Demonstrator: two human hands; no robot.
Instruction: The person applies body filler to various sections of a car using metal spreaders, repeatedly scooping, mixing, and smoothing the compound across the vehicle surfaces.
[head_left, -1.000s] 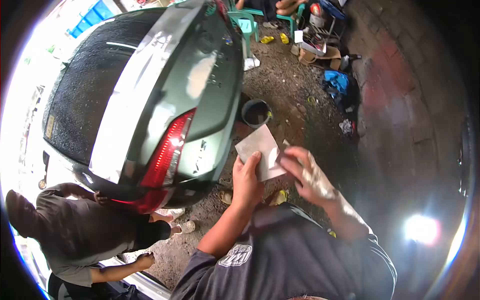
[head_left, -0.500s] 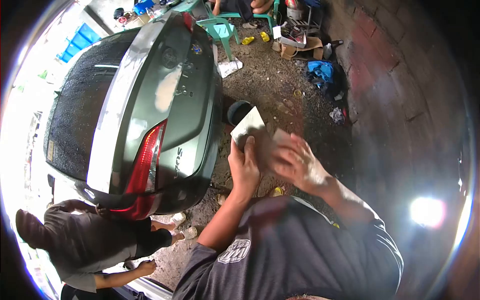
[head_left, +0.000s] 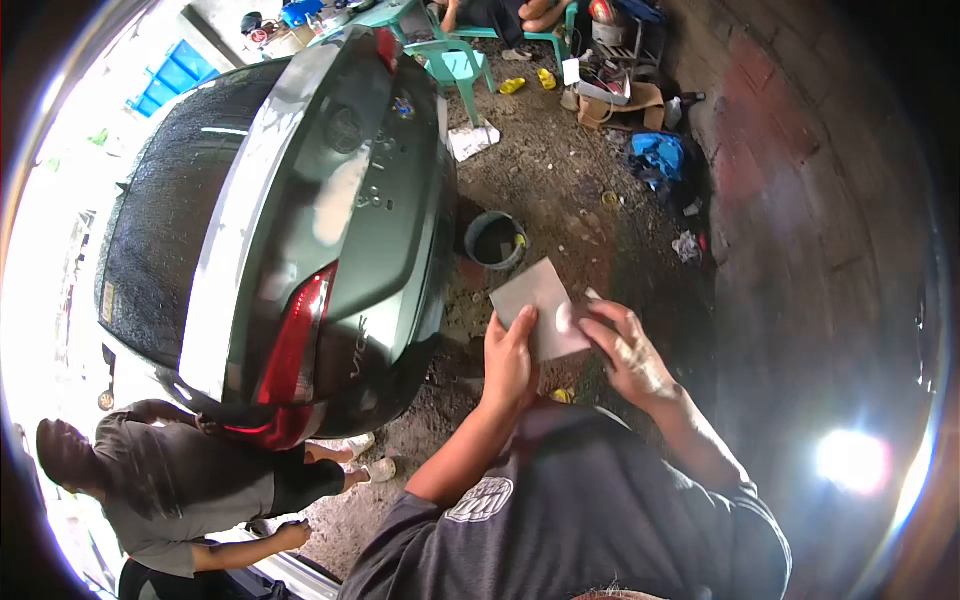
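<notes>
Pale flat square [head_left: 527, 292] above littered ground [head_left: 545, 170]; green car [head_left: 405, 235] alongside

Left hand [head_left: 509, 357] closed in grip; right hand [head_left: 634, 362] near it, half-curled.

We've got rough dirt ground [head_left: 545, 130], a green plastic chair [head_left: 456, 66], a red-patched block wall [head_left: 835, 225], bright light [head_left: 852, 462] glaring!

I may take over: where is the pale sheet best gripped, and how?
Take the pale sheet by its far corner, probably from the far side: it looks flat, that corner bare, the left hand on its left edge, the right hand by its right corner.
</notes>
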